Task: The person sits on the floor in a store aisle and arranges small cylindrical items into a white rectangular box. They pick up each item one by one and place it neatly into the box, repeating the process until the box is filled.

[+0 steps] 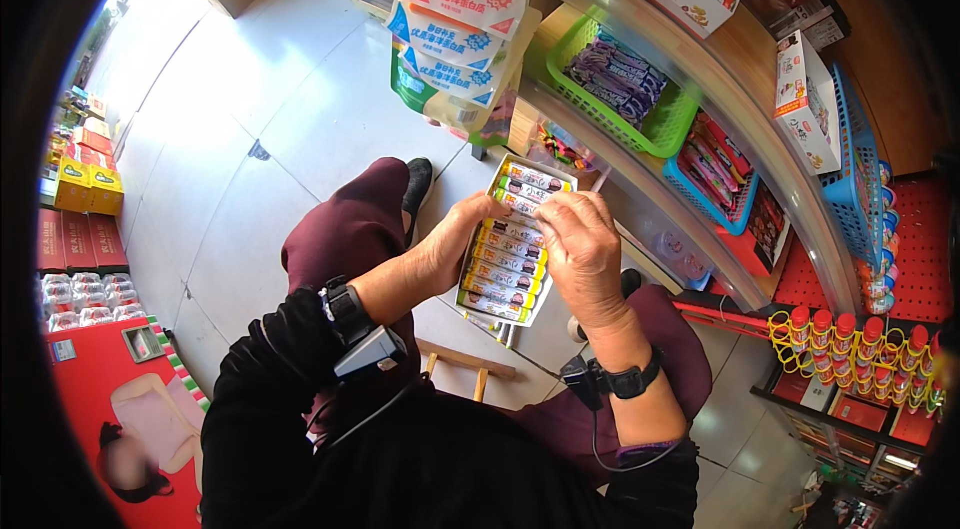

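A shallow open carton (541, 301) is held above my lap, filled with a column of wrapped candy rolls (504, 259) in yellow, green and white wrappers with printing. My left hand (457, 235) grips the carton's left side, its thumb lying over the edge by a roll in the upper half. From the right, my right hand (585, 247) reaches over the carton, thumb and fingertips pinched at the right end of that same roll. The fingers hide part of it. Both wrists wear black straps with small devices and cables.
Hanging snack pouches (457, 26) are just beyond the carton. A curved display counter (720, 101) on the right holds a green basket (574, 90) and a blue basket (671, 176) of packets. A wooden stool (465, 358) stands beneath. Stacked goods (82, 244) line the left.
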